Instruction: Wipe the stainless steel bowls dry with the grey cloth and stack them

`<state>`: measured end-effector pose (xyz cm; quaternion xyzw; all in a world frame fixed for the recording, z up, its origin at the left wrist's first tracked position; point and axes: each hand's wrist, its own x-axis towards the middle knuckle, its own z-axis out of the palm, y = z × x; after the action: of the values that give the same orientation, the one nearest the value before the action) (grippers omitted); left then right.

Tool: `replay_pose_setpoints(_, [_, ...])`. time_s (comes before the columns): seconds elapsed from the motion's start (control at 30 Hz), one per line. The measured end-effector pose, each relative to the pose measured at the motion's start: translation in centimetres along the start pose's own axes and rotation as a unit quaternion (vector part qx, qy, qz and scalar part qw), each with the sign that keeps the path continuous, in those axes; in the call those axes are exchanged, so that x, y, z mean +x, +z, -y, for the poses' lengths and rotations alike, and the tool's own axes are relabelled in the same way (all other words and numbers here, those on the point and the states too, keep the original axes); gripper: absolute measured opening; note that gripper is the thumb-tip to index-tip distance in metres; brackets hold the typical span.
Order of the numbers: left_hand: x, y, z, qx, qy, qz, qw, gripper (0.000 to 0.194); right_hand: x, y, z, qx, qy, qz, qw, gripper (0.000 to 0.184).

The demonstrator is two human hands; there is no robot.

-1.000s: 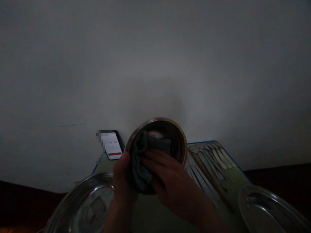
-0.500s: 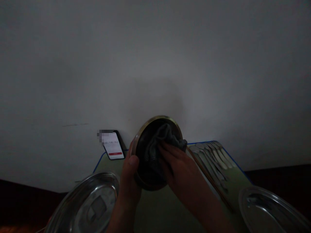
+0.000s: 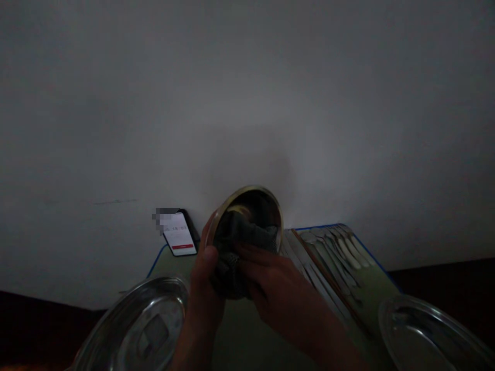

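A round metal bowl [image 3: 279,214] is tilted with its opening toward me, above the table's middle. My left hand [image 3: 207,273] is closed on its left side, the thumb at the rim and the fingers hidden behind. A dark grey cloth [image 3: 247,232] is bunched inside the bowl. My right hand [image 3: 270,281] presses that cloth against the lower inside, its fingers pointing left. The cloth covers much of the bowl's inner wall, and the lower rim is hidden.
A phone [image 3: 180,234] leans on the wall. Several spoons and forks [image 3: 340,247], a brown chopstick [image 3: 328,278] and knives [image 3: 309,268] lie at right on the green table [image 3: 240,340]. Large metal basins stand at left [image 3: 176,288] and right [image 3: 425,304].
My right hand has slid the cloth left and down inside the bowl, baring part of the shiny inner wall. The bowl has turned and shifted slightly left, uncovering knives beside the chopstick.
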<state>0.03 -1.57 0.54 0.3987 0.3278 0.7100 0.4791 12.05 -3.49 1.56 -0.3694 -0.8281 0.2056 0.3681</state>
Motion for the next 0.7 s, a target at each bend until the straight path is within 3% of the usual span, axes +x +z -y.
replay_pose_setpoints(0.13, [0.0,0.1,-0.1,0.02,0.013,-0.046,0.999,0.03,-0.2,0.6,0.3,0.013,-0.031,-0.024,0.999,0.046])
replay_pose_setpoints(0.3, [-0.4,-0.2,-1.1,-0.005,-0.015,-0.109,0.994,0.018,-0.4,0.9,1.0,0.057,-0.032,-0.051,0.997,0.043])
replay_pose_setpoints(0.53, [0.1,0.7,-1.9,-0.021,0.019,-0.152,0.988,0.009,-0.5,-0.2,1.1,0.086,-0.007,0.039,0.995,0.026])
replay_pose_setpoints(0.6, [0.1,1.0,-1.9,-0.017,0.038,-0.135,0.99,0.007,-0.5,-0.3,0.9,0.074,0.012,0.036,0.997,0.027])
replay_pose_setpoints(0.7, [-0.2,1.0,-1.6,-0.032,0.051,-0.056,0.997,0.018,-0.5,0.0,0.2,0.019,0.056,0.005,0.998,0.032])
